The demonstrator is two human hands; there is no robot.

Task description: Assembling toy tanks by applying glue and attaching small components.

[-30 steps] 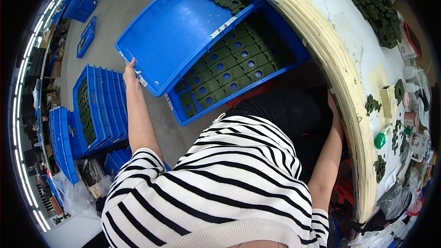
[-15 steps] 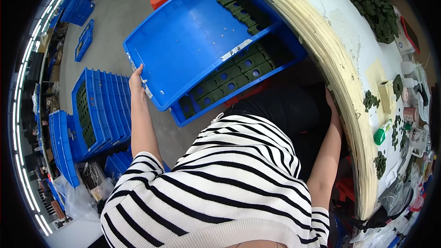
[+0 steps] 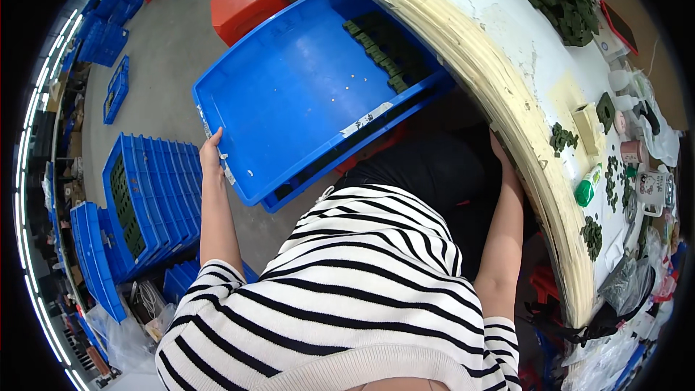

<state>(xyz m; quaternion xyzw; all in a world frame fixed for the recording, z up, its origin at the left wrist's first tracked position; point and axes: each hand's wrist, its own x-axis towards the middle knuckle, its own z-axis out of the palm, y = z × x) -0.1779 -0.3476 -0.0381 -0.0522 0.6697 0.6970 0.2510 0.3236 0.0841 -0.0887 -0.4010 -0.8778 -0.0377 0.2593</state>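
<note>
My left hand (image 3: 211,150) is closed on the near left corner of a shallow blue tray (image 3: 289,101), thumb over its rim. Rows of dark green flat pieces (image 3: 387,54) lie along this tray's far right side, and a few tiny light bits dot its floor. Just beneath it is a second blue tray (image 3: 279,201), mostly covered; a dark strip of its inside shows along the near side. My right hand (image 3: 502,150) reaches down beside the table edge near my dark trousers; its fingers are hidden, so what it touches cannot be seen.
The white table (image 3: 499,51) with a worn, layered edge curves along the right, bearing a heap of green pieces (image 3: 554,0) and a green-white bottle (image 3: 588,185). A red stool (image 3: 246,3) stands beyond the tray. Stacked blue crates (image 3: 156,199) stand at the left.
The upper tray has come down over the lower one, covering the green pieces that showed there. My left hand still grips its corner. The whole view has shifted slightly.
</note>
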